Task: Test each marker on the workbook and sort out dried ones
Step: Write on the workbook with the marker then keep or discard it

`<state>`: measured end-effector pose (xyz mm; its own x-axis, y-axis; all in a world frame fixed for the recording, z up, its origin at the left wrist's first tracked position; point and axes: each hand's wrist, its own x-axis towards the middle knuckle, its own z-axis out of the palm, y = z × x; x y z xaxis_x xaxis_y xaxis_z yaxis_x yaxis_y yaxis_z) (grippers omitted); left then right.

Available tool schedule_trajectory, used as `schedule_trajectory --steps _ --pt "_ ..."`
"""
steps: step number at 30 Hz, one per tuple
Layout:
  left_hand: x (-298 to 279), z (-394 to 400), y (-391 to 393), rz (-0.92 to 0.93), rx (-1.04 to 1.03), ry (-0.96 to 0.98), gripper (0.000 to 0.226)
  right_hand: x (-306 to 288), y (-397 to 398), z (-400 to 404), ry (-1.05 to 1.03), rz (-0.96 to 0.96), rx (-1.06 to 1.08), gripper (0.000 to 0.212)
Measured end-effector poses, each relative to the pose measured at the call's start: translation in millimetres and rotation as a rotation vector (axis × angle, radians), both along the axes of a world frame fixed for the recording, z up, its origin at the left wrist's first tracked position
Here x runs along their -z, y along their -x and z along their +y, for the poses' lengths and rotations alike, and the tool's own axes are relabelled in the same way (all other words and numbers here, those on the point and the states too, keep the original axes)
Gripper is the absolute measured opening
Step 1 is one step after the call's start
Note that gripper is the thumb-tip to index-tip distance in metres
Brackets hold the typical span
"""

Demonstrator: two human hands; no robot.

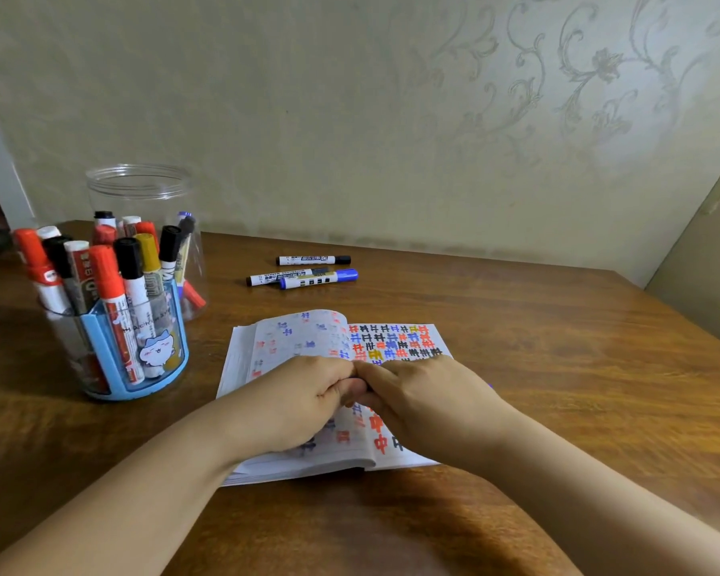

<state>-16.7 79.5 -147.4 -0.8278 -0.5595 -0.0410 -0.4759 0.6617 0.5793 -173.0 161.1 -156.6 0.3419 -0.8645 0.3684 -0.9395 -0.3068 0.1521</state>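
We find open brown wooden bench (558,347) right of the open marked workbook (308,338). At left the blue marker-filled holder (142,355) and clear plastic jar (142,193) block passage; three loose markers (308,272) lie beyond the workbook.

Bare forearms, no sleeves/jewelry.

Blue holder (100,347), brown wood table (558,367), workbook (395,342) red, blue, black marks
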Motion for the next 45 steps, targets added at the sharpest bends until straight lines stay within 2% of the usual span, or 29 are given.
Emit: schedule_trajectory --steps 3,6,7,9,11,12,14,19,22,26,30,32,35,39,42,45 --pt "-2.2 -0.2 -0.4 -0.007 -0.005 0.003 0.02 0.0 -0.6 -1.3 0.034 0.028 -0.006 0.034" --pt "-4.4 0.9 0.9 -0.029 -0.007 -0.002 0.018 -3.2 -0.4 -1.7 0.011 0.083 -0.027 0.017" --pt "-5.2 1.7 1.5 -0.039 -0.002 0.0 0.019 -5.2 -1.3 -1.9 -0.001 0.099 -0.002 0.022" --pt "-7.9 4.5 2.9 -0.061 0.024 0.021 0.019 -12.2 -5.5 -1.1 -0.072 0.141 0.081 0.028" --pt "-10.0 5.3 3.2 -0.071 0.042 0.079 0.024 -23.1 -6.7 1.1 -0.17 0.158 0.106 0.014" --pt "-10.7 5.2 2.3 -0.075 0.043 0.108 0.025 -26.1 -5.1 3.5 -0.197 0.105 0.09 0.013" --pt "-11.7 4.6 0.0 -0.064 0.041 0.134 0.024 -25.3 -2.9 5.8 -0.181 0.092 0.054 0.021" --pt "-11.8 5.4 -2.5 -0.076 0.107 0.1 0.017 -14.1 -1.1 8.1 -0.106 0.129 0.026 0.021" --pt "-11.7 3.8 -2.8 -0.114 0.129 0.118 0.014 -9.7 -2.6 6.5 -0.045 0.137 -0.013 0.032" --pt "-12.7 2.7 -3.9 -0.155 0.113 0.162 0.019 -10.7 3.1 4.9 -0.035 0.139 0.093 0.045" --pt "-9.8 -0.7 -5.7 -0.164 0.065 0.199 0.025 -14.7 -1.7 2.4 -0.125 0.157 0.197 0.058" --pt "-9.2 -4.5 -8.4 -0.142 0.028 0.234 0.024 -15.0 0.8 7.4 -0.282 -0.002 0.294 0.058" --pt "-8.5 -6.3 -13.3 -0.085 -0.012 0.261 0.018 -15.1 12.2 19.7 -0.405 -0.431 0.292 0.03" --pt "-4.0 -3.3 -12.0 0.022 -0.013 0.305 0.014 -17.4 25.0 35.9 -0.511 -0.777 0.299 0.032" --pt "-2.2 2.2 -4.2 0.094 0.015 0.313 0.018 -18.3 30.6 50.8 -0.394 -1.276 0.29 0.008" --pt "-2.7 9.9 8.3 0.111 0.073 0.307 0.013 -11.3 39.2 61.3 -0.404 -1.883 0.265 0.034"
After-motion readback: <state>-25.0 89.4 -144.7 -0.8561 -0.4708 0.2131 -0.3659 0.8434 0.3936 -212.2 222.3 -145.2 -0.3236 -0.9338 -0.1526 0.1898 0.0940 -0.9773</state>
